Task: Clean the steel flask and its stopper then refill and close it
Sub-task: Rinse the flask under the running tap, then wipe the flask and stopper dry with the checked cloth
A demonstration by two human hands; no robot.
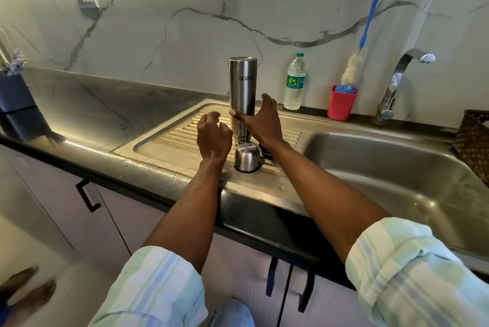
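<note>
The steel flask [242,83] stands upside down on the ribbed drainboard [172,138], its logo inverted. My right hand [263,123] holds its lower part, the thumb across the front and the fingers curving round the right side. My left hand [213,136] hovers just left of the flask with loosely curled fingers and holds nothing. The flask's steel cup lid [247,158] sits mouth down in front of the flask. A dark stopper [266,151] lies beside it, mostly hidden behind my right wrist.
A water bottle [295,83], a red cup [341,104] with a blue-handled bottle brush [369,25], and the tap [397,80] line the back wall. The sink basin [383,168] lies to the right, with a woven basket [473,141] at its far edge. A dark blue container [14,93] stands far left.
</note>
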